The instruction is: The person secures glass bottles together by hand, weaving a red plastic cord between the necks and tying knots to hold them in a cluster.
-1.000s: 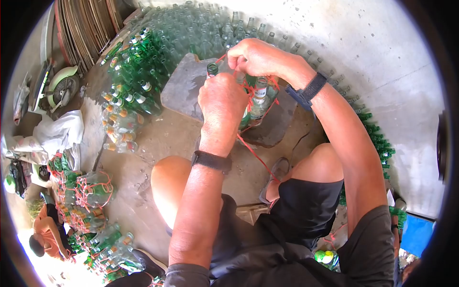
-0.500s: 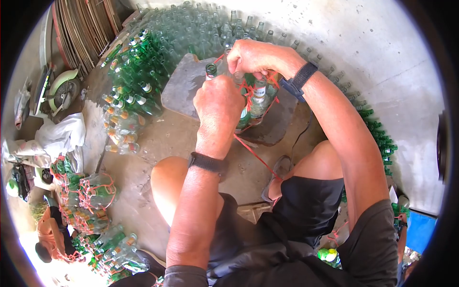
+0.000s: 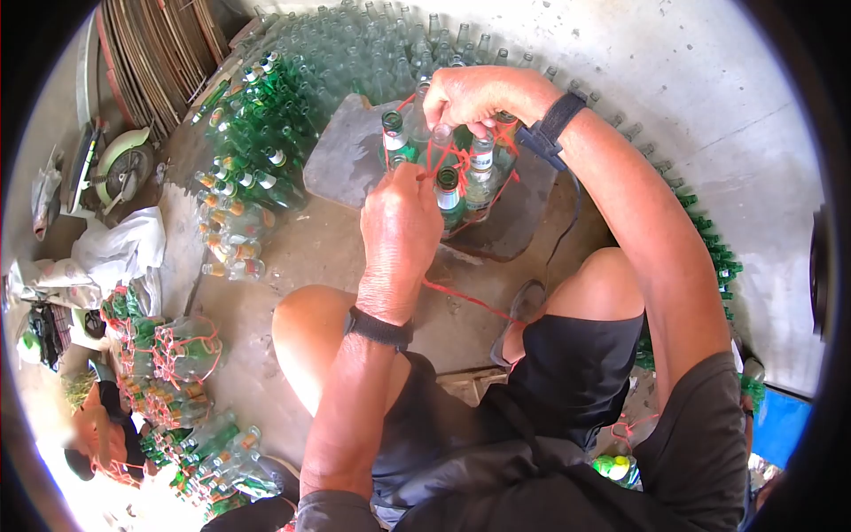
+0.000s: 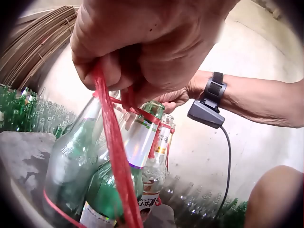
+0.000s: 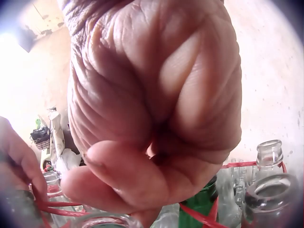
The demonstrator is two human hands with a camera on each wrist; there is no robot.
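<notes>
A bundle of glass bottles, bound with red plastic string, stands in front of the person. It includes a green bottle [image 3: 449, 202] and a clear, labelled bottle [image 3: 480, 188]. The left hand [image 3: 401, 217] is at the near left of the bundle, its curled fingers gripping the red string [image 4: 114, 147], which hangs down in the left wrist view. Over the bottle necks, the right hand [image 3: 486, 94] bends down with thumb and fingers drawn together on the string at the far side. Its fingertips are partly hidden among the necks. String also runs around a bottle mouth [image 5: 270, 190].
The bundle stands on a flat grey slab [image 3: 341, 168]. Massed clear bottles [image 3: 372, 66] and green bottles [image 3: 266, 146] fill the back and left, against a pale wall [image 3: 691, 115]. Tied bundles [image 3: 182, 350] and another person [image 3: 102, 430] are at lower left. Stacked boards [image 3: 160, 53] lean behind.
The left hand has drawn slightly down and toward the person, uncovering the green bottle's neck. The right hand stays over the bundle, shifting only a little.
</notes>
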